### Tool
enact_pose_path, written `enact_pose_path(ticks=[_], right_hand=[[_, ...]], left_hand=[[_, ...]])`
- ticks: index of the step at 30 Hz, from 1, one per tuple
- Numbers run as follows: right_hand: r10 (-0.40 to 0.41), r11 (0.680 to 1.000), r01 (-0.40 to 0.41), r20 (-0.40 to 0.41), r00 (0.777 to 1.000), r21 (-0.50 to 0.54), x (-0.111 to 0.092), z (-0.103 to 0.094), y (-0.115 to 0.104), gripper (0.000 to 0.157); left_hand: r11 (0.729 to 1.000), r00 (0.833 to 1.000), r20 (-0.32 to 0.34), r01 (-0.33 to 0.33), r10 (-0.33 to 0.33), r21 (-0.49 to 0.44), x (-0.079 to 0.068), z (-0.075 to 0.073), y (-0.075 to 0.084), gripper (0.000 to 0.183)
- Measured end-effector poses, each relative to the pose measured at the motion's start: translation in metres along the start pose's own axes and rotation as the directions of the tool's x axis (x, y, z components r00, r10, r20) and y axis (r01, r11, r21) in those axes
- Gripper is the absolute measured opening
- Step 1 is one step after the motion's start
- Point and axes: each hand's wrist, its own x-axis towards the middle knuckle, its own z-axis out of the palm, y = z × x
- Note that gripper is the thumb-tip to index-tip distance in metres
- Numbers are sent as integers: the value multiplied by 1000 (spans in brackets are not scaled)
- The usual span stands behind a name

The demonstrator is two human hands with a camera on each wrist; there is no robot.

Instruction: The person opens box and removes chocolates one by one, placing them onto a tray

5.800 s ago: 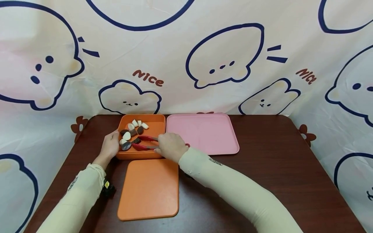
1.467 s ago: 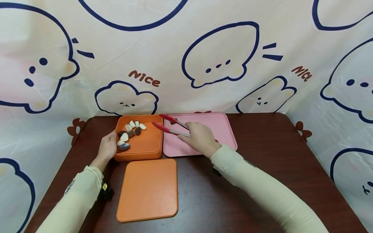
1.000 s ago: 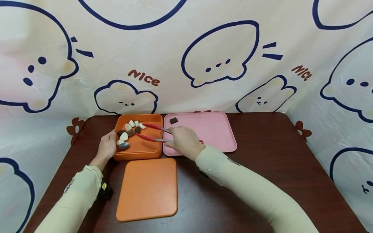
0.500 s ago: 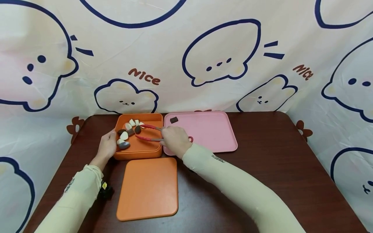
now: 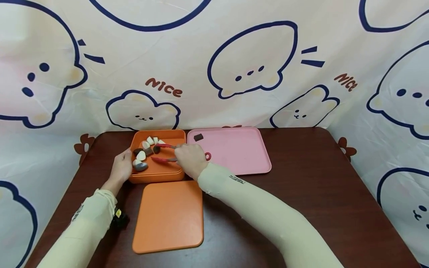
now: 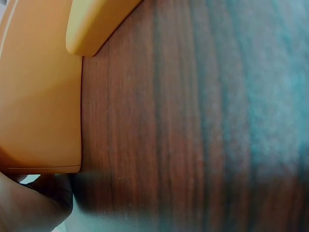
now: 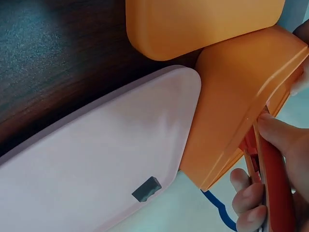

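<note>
My right hand (image 5: pixel 191 160) grips a pair of red-tipped tongs (image 5: pixel 163 160), also seen as a red handle (image 7: pixel 275 183) in the right wrist view. The parted tong tips reach down into the orange box (image 5: pixel 174 172), the upper one beside a round dark brown piece (image 5: pixel 156 149). Several white pieces (image 5: pixel 141 155) and brown pieces (image 5: pixel 148 152) lie in the box's left half, along with a shiny grey, shell-like piece (image 5: pixel 141 166). My left hand (image 5: pixel 121 168) holds the box's left wall, thumb near the rim. One dark brown block (image 5: pixel 198 137) lies on the pink tray (image 5: pixel 234 152).
An orange lid-like panel (image 5: pixel 168 219) lies flat on the dark wood table (image 5: pixel 301 186) in front of the box. The pink tray sits directly right of the box. A patterned cloth (image 5: pixel 194 111) hangs right behind the table's far edge.
The dark block went from the box to the tray's back left corner, carried in the tongs. My right hand then moved back left, bringing the tongs over the box. My left hand stayed put.
</note>
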Motion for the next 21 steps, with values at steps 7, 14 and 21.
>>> enact_pose_path(ticks=[7, 14, 21], right_hand=[[3, 998, -5, -36, 999, -60, 1, 3, 2, 33], [-29, 997, 27, -26, 999, -71, -4, 6, 5, 27], [-22, 999, 23, -49, 999, 25, -14, 8, 14, 25]], left_hand=[[1000, 1000, 2, 18, -18, 5, 2, -1, 3, 61], [999, 999, -2, 40, -40, 18, 2, 0, 2, 62], [1000, 1000, 14, -1, 1, 23, 0, 1, 1, 62]])
